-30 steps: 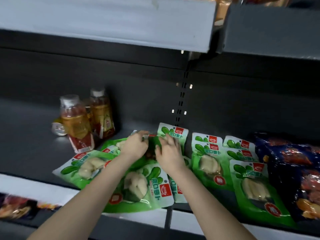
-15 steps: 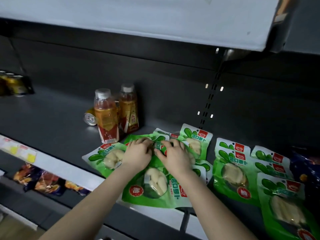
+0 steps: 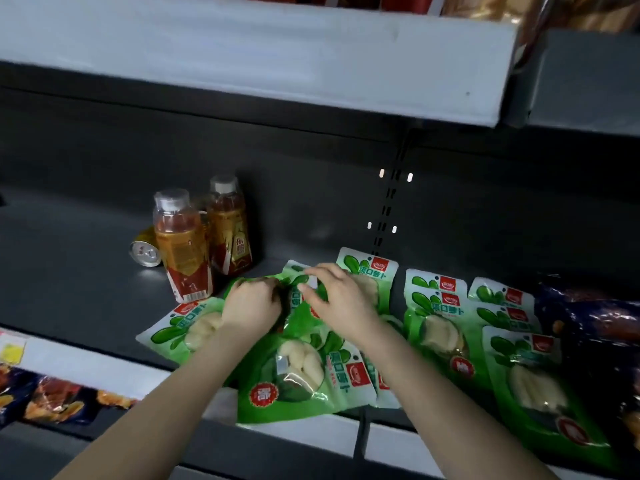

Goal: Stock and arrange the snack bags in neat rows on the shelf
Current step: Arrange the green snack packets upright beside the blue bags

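Observation:
Several green snack bags lie flat on the dark shelf (image 3: pixel 86 282). A loose pile sits in the middle, its front bag (image 3: pixel 294 372) hanging over the shelf's front edge. My left hand (image 3: pixel 251 304) is closed on the top edge of a green bag in that pile. My right hand (image 3: pixel 341 299) rests on the pile beside it, fingers pinching the same bag's upper edge (image 3: pixel 304 282). One bag (image 3: pixel 187 329) lies askew to the left. Two overlapping rows of bags (image 3: pixel 440 327) (image 3: pixel 526 372) lie to the right.
Two tea bottles (image 3: pixel 181 244) (image 3: pixel 228 225) stand left of the pile, with a can (image 3: pixel 145 249) lying on its side behind them. Dark blue snack bags (image 3: pixel 592 337) sit at the far right. An upper shelf's grey front (image 3: pixel 277 53) overhangs. More bags (image 3: pixel 52 400) lie on the lower shelf.
Both hands have stayed on the middle pile, shifting slightly toward the back of it. The view has swung left and then settled; the bags look little moved.

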